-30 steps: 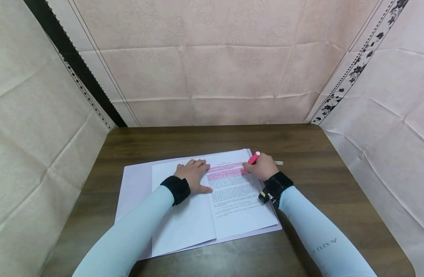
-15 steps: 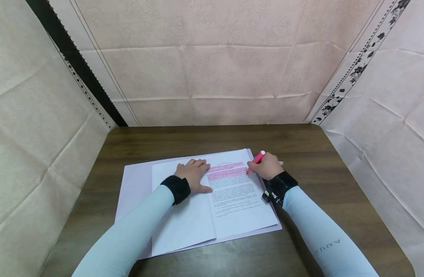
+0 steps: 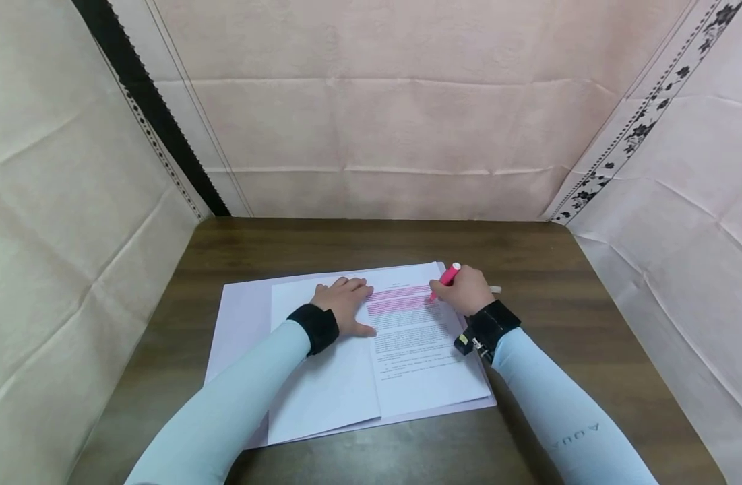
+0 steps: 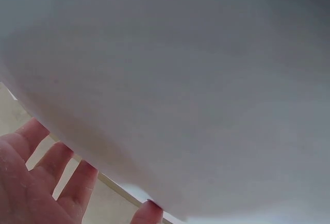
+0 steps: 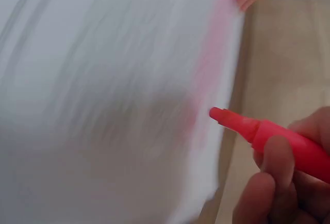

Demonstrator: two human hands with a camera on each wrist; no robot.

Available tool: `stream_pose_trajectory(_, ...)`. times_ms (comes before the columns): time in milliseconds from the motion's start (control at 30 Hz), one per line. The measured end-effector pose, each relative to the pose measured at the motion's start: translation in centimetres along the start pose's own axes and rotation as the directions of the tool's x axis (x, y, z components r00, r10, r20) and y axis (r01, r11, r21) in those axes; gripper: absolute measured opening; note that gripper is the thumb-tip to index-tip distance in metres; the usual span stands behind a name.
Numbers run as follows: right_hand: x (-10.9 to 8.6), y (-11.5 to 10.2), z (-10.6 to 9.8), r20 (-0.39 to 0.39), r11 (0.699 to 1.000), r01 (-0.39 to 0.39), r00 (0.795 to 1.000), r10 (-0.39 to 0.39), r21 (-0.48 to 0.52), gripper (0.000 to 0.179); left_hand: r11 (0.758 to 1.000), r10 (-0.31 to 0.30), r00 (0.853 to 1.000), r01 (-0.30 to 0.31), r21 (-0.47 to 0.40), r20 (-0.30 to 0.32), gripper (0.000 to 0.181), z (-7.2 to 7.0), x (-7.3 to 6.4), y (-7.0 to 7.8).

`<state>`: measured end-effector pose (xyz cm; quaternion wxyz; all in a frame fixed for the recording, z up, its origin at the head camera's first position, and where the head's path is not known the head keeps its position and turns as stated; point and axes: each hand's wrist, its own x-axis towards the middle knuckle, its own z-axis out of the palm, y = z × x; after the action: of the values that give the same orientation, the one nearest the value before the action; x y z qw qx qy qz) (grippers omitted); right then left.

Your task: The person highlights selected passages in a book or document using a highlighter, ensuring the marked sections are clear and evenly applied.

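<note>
My right hand [image 3: 470,292] grips a pink highlighter [image 3: 449,274] near the right edge of a printed page [image 3: 410,391]. In the right wrist view the bare tip of the highlighter [image 5: 258,131] points at the pink-marked lines, with thumb and fingers pinched round its barrel. Several upper lines of the text carry pink marking [image 3: 397,300]; the lines below are plain black print. My left hand [image 3: 344,304] rests spread on the blank left page [image 3: 322,397], its fingers reaching to the fold. The left wrist view shows those fingers [image 4: 49,170] straight along the paper.
A pale lilac folder or sheet [image 3: 240,316] lies under the open pages on the brown wooden table [image 3: 346,246]. A small whitish stick-like thing [image 3: 495,289] lies just beyond the right hand. Pale cloth [image 3: 371,128] hangs behind and at both sides.
Over the last second my right hand slides right along the marked lines to the page's edge, then shifts back slightly left. My left hand stays on the page; the head view shifts a little.
</note>
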<state>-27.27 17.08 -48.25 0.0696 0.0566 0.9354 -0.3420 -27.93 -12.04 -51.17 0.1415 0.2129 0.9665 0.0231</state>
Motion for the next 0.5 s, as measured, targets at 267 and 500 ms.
stream_pose_trajectory(267, -0.8, -4.3, 4.9, 0.12, 0.973, 0.143, 0.979, -0.166, 0.179, 0.029, 1.0, -0.001, 1.0, 0.001, 0.005, 0.007, 0.109, -0.6, -0.3, 0.3)
stream_pose_trajectory(500, -0.7, -5.5, 7.6, 0.132, 0.984, 0.104, 0.984, -0.123, 0.143, 0.034, 1.0, -0.012, 1.0, 0.012, 0.005, 0.01, 0.111, 0.0, 0.3, -0.1)
